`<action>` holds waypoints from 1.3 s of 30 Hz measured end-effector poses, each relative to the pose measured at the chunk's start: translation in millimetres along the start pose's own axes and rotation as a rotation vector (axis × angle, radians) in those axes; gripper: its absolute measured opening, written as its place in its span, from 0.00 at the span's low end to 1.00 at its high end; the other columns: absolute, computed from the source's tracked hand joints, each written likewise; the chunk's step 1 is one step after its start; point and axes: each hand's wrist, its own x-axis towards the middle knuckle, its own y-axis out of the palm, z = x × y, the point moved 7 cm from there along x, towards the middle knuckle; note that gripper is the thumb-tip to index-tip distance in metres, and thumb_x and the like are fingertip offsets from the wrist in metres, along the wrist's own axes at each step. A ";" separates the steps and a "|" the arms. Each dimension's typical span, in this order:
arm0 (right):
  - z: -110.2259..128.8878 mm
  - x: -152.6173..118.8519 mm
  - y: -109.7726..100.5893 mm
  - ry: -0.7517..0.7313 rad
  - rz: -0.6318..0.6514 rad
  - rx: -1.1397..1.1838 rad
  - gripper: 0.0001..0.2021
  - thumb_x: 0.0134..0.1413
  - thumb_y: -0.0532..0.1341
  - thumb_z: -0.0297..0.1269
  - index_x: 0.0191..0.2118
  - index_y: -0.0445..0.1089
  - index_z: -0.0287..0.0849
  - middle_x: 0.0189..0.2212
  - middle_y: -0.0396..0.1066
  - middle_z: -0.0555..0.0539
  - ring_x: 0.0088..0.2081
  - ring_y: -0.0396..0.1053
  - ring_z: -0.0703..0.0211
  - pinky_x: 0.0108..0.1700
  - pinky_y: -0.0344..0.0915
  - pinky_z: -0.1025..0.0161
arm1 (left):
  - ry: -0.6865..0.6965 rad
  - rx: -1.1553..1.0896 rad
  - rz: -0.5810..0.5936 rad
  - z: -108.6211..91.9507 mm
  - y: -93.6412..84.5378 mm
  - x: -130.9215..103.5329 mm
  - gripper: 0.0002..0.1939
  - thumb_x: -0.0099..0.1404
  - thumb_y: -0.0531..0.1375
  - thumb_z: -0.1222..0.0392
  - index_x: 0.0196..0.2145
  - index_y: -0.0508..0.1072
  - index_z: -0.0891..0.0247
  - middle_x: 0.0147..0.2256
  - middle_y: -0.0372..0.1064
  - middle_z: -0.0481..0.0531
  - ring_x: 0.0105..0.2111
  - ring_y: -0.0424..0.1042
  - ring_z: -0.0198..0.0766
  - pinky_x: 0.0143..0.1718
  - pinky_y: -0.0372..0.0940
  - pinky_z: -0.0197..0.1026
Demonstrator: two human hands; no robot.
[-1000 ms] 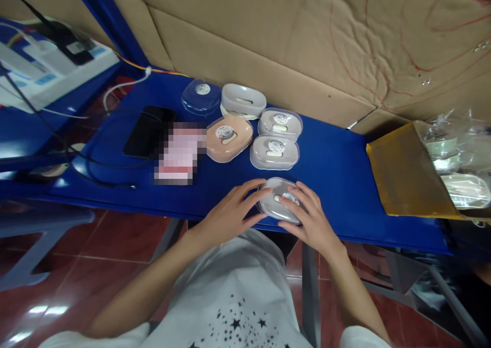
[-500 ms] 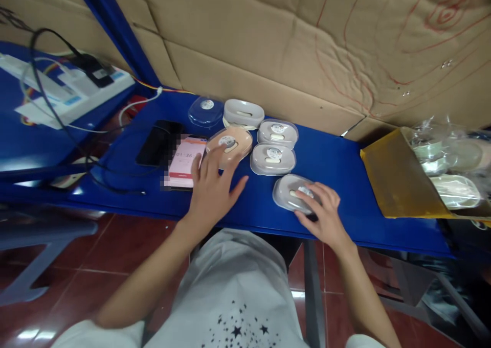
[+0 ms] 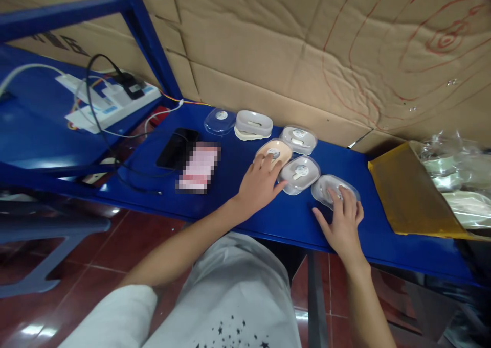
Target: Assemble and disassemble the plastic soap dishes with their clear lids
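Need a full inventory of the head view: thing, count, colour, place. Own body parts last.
lidded grey boxes: 3, grey, mid-table, nearest one under right fingers
lidded peach box: 1, peach, under left fingers
clear lid: 1, clear, back of table
grey tray: 1, grey, beside that lid
cream piece: 1, cream, under the tray
black device: 1, black, table left
blurred screen: 1, pink, beside it
power strip: 1, white, far left
cables: several, black/white, left
carton: 1, yellow-brown, right
wrapped items: several, pale green, inside carton
table: 1, blue, centre
cardboard: brown, behind table
stool: 1, blue-grey, lower left
left hand, right hand: over boxes
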 end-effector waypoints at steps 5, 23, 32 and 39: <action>1.9 5.8 -4.8 -0.040 -0.075 0.035 0.34 0.73 0.61 0.49 0.76 0.54 0.43 0.75 0.53 0.26 0.76 0.50 0.26 0.69 0.50 0.21 | 0.222 -0.137 0.118 -11.8 0.4 32.0 0.30 0.78 0.59 0.57 0.73 0.61 0.63 0.73 0.54 0.68 0.73 0.57 0.59 0.70 0.61 0.59; 108.3 98.4 52.2 -0.411 0.072 0.099 0.20 0.78 0.55 0.39 0.66 0.70 0.36 0.60 0.78 0.36 0.56 0.79 0.44 0.57 0.75 0.50 | -0.158 0.223 0.210 76.0 -6.0 56.5 0.16 0.72 0.61 0.63 0.56 0.77 0.65 0.57 0.74 0.69 0.61 0.70 0.64 0.63 0.58 0.67; 85.1 95.7 44.7 -0.182 0.066 0.135 0.24 0.78 0.55 0.43 0.71 0.64 0.41 0.57 0.80 0.38 0.44 0.84 0.46 0.35 0.80 0.58 | -0.196 -0.143 0.160 69.7 -25.2 61.6 0.13 0.75 0.61 0.56 0.53 0.79 0.59 0.53 0.77 0.57 0.52 0.77 0.52 0.55 0.66 0.53; 105.0 93.7 46.7 -0.309 0.104 0.069 0.39 0.76 0.55 0.42 0.82 0.35 0.47 0.77 0.55 0.38 0.67 0.70 0.39 0.37 0.83 0.58 | -0.174 -0.605 0.212 72.9 -22.8 65.3 0.15 0.72 0.59 0.50 0.43 0.81 0.62 0.38 0.80 0.50 0.38 0.75 0.40 0.41 0.65 0.41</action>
